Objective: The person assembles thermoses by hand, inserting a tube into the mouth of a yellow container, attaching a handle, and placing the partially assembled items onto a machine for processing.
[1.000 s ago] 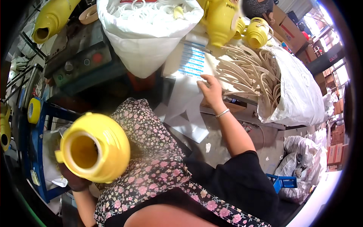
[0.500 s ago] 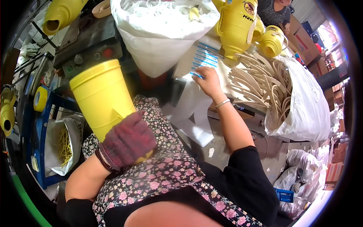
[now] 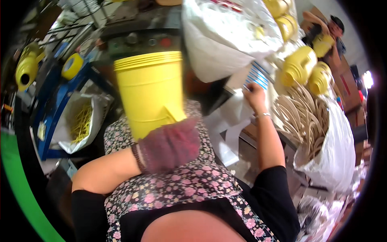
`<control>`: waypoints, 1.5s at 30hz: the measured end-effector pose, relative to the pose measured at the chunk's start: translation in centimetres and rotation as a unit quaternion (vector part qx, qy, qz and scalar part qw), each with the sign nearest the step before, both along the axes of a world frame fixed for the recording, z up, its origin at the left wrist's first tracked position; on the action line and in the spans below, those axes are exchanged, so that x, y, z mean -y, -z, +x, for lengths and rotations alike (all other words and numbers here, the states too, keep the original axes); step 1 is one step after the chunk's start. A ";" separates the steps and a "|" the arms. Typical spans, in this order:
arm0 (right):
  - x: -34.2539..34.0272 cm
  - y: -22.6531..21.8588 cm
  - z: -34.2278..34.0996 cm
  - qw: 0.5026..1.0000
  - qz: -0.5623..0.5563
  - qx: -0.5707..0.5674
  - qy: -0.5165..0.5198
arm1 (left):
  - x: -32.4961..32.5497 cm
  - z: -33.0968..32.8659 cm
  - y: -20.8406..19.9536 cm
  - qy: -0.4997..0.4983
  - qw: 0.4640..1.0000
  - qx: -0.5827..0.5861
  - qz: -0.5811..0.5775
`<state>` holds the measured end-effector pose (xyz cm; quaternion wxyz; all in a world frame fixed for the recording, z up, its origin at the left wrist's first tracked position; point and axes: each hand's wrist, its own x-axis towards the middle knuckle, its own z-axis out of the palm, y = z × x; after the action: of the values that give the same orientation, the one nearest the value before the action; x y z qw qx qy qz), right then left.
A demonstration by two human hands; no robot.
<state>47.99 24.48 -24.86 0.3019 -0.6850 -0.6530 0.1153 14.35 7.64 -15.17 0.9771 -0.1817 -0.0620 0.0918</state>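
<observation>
My left hand (image 3: pixel 171 145), in a dark red knit glove, is wrapped round the lower part of a yellow plastic jug (image 3: pixel 151 94). The jug is tilted slightly over my lap, its ridged rim at the top and a small pointed fin beside my glove. My bare right hand (image 3: pixel 255 97) is pinched closed at the lower left of a sheet of blue-and-white striped labels (image 3: pixel 258 76) on the table. What sits between those fingertips is too small to make out. Long strips of white backing paper (image 3: pixel 227 149) hang from the table edge below that hand.
A large white sack (image 3: pixel 209 52) of white rings stands ahead. Beige strap handles (image 3: pixel 300 115) pile up to the right, near yellow jugs (image 3: pixel 298 64). A machine panel with a red button (image 3: pixel 165 42) lies behind my jug. Another person (image 3: pixel 326 36) holds a yellow jug at the far right.
The view has turned left, so most things sit further right. The jug has come more upright in my left hand. My right hand's fingers have drawn together at the label sheet.
</observation>
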 end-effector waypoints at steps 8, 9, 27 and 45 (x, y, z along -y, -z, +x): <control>0.6 0.3 3.5 0.989 0.050 0.095 -0.106 | 0.3 0.1 -2.7 0.082 0.808 0.088 -0.577; 0.5 0.4 3.2 0.991 0.049 0.080 -0.095 | 0.2 -0.2 -1.6 0.071 0.733 0.100 -0.669; 5.5 1.5 2.0 0.949 0.181 0.235 -0.106 | 1.6 0.4 -2.1 0.089 0.881 0.144 -0.441; 10.5 -16.6 -19.4 0.841 -0.060 -0.336 -0.419 | 2.8 1.1 -2.9 0.106 0.864 0.209 -0.445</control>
<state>28.63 13.94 -8.22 0.3840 -0.2819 -0.7282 0.4928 15.42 4.83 -12.24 0.7607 -0.6173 -0.1976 -0.0351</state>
